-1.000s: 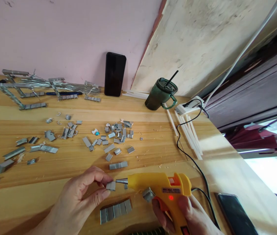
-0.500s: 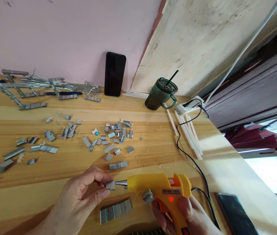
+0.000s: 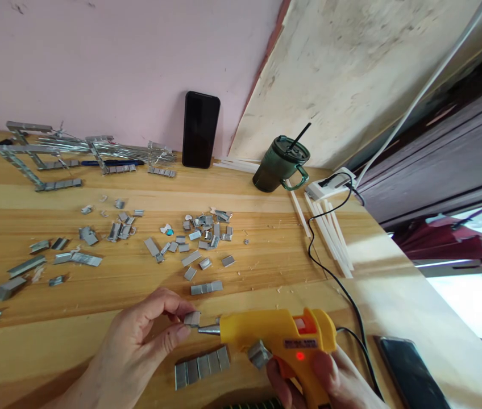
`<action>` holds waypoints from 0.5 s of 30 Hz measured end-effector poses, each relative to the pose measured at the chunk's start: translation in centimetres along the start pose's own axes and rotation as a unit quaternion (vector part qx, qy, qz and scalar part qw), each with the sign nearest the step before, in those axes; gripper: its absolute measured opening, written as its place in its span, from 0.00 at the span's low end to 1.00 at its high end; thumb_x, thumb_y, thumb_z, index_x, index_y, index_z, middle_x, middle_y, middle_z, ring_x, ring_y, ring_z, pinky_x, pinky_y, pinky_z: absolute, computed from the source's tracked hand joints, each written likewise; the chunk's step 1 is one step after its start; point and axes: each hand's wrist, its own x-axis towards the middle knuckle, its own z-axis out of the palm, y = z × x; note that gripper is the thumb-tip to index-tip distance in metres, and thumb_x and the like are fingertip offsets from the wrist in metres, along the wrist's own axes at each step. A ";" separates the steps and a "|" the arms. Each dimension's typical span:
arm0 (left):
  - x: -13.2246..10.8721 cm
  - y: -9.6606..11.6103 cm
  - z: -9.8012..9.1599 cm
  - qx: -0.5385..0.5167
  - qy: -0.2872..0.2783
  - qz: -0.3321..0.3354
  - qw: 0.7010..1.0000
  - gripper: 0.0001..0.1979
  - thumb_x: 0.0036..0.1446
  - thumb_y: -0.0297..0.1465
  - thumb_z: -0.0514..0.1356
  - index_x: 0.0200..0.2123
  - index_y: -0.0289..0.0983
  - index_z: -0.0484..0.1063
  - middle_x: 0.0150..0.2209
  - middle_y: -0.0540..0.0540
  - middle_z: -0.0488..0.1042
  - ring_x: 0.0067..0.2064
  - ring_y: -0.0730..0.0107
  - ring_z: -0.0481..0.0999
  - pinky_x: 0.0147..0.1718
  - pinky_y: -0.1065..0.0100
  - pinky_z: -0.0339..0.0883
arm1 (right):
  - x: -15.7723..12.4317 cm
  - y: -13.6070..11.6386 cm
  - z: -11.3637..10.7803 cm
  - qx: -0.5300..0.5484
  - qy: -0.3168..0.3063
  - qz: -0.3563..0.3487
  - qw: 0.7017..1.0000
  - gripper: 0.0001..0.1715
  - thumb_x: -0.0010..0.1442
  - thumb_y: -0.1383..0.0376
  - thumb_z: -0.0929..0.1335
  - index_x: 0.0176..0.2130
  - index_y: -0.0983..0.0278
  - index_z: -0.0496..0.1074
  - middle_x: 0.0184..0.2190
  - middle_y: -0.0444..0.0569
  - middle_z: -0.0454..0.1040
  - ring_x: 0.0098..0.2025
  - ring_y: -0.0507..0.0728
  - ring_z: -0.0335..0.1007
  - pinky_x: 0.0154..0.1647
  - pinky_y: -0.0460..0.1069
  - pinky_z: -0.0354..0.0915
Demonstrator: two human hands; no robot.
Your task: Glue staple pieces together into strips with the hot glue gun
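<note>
My left hand (image 3: 147, 341) pinches a small block of grey staples (image 3: 192, 318) between thumb and fingers. The metal nozzle of a yellow glue gun (image 3: 277, 338) sits just under and right of that block. My right hand (image 3: 330, 386) grips the gun's handle at the bottom edge, its red light lit. A row of joined staple blocks (image 3: 202, 367) lies on the wooden table (image 3: 266, 272) just below the nozzle. Another short row (image 3: 206, 288) lies a little farther off.
Loose staple pieces (image 3: 200, 236) are scattered across the table's middle and left. A staple frame (image 3: 36, 153) lies at the back left, a black phone (image 3: 200, 129) leans on the wall, a green cup (image 3: 281, 163) and white glue sticks (image 3: 330, 233) stand right. A second phone (image 3: 409, 372) lies near the gun's black cord (image 3: 330, 272).
The glue gun has dropped slightly and tilted, its nozzle now just below the staple block. My left hand has lifted the block a little.
</note>
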 end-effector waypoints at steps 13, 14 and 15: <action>-0.1 0.2 0.0 -0.008 -0.001 0.012 1.000 0.07 0.54 0.38 0.62 0.34 0.43 0.76 0.35 0.50 0.77 0.39 0.65 0.77 0.39 0.68 0.71 | -0.3 0.0 -0.1 -0.034 0.018 0.015 0.999 0.38 0.49 0.34 0.64 0.33 0.66 0.69 0.24 0.45 0.67 0.21 0.46 0.52 0.21 0.44 0.47; -0.1 0.2 0.0 -0.009 -0.002 0.013 1.000 0.07 0.54 0.38 0.62 0.35 0.43 0.76 0.35 0.50 0.77 0.39 0.65 0.77 0.40 0.68 0.71 | -0.3 -0.1 -0.1 -0.036 0.017 0.011 0.999 0.38 0.49 0.34 0.64 0.32 0.66 0.69 0.23 0.45 0.67 0.21 0.46 0.52 0.21 0.44 0.47; -0.1 0.2 0.0 -0.009 -0.003 0.016 1.000 0.07 0.54 0.37 0.62 0.34 0.43 0.76 0.35 0.50 0.77 0.39 0.65 0.77 0.40 0.68 0.71 | -0.3 -0.1 -0.1 -0.039 0.017 0.006 0.999 0.38 0.49 0.34 0.64 0.31 0.66 0.69 0.23 0.45 0.67 0.21 0.47 0.52 0.20 0.44 0.46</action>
